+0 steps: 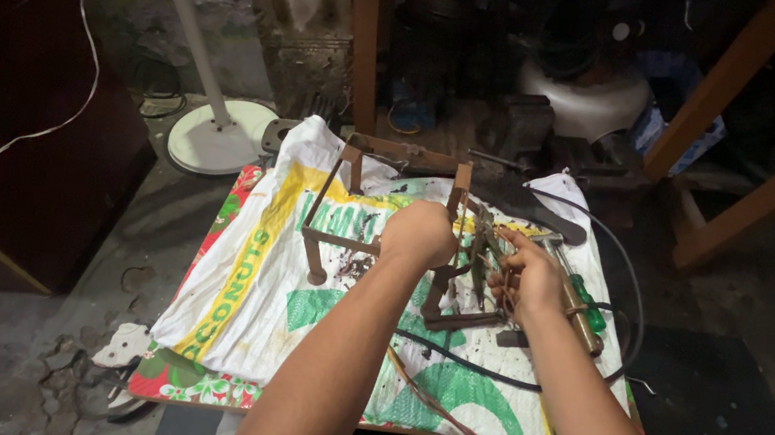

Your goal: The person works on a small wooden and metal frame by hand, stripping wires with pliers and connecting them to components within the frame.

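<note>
A rusty brown metal frame (339,203) with short legs stands on a white printed sack (247,279) spread over a low table. My left hand (420,233) is closed around one bar of the frame near its right side. Just to the right, my right hand (525,279) pinches a bundle of thin brown wires or strips (494,253) next to the frame. What the fingertips hold exactly is hard to make out in the dim light.
A hammer (570,296) and a green-handled screwdriver (588,303) lie right of my right hand. A black cable (459,357) crosses the sack. A white fan base (217,133) stands on the floor behind, wooden legs (730,84) at the right, a dark cabinet (8,114) at the left.
</note>
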